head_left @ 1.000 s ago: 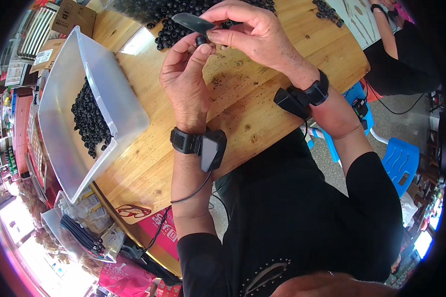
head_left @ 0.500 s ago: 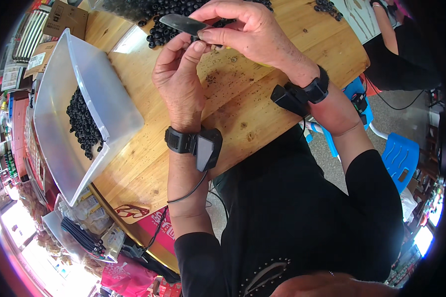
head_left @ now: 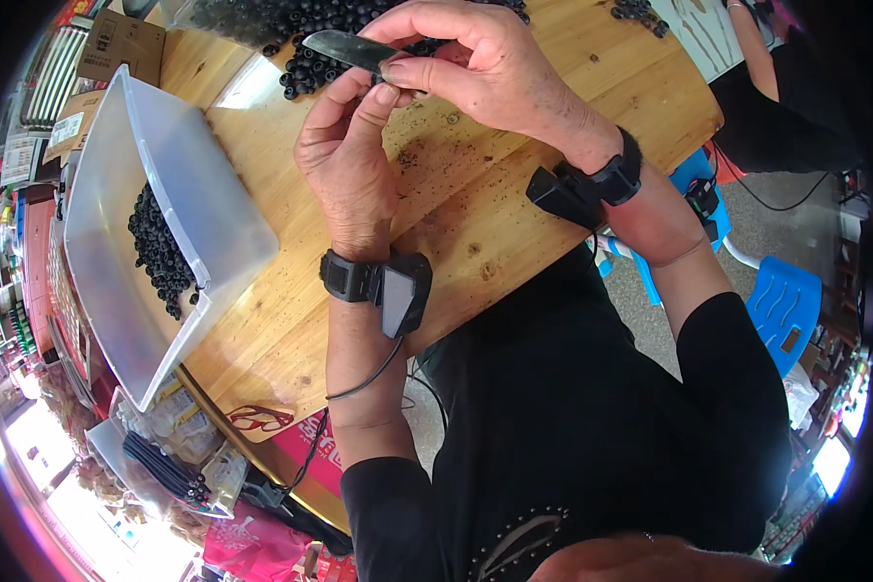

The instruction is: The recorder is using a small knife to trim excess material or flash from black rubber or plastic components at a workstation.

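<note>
My right hand [head_left: 461, 63] is closed round a knife [head_left: 349, 50], its dark broad blade pointing left. Close below it, my left hand [head_left: 351, 145] pinches a small black round piece [head_left: 376, 80] between thumb and fingers, mostly covered by the fingertips. The two hands meet over the far part of the wooden table [head_left: 436, 209]. Just beyond them lies a heap of small black round pieces [head_left: 306, 73], some with a hollow in the middle. To the left, a translucent plastic bin [head_left: 213, 184] holds more black pieces [head_left: 160, 252].
Dark crumbs [head_left: 412, 155] are scattered on the wood below my hands. Red-framed glasses [head_left: 260, 418] rest at the near left table edge. Another person's arm [head_left: 759, 58] shows at the far right, near a few black pieces [head_left: 640, 15]. A blue chair [head_left: 786, 310] stands at right.
Both hands and the knife have shifted very slightly left. The grip on the knife and the small piece looks the same.
</note>
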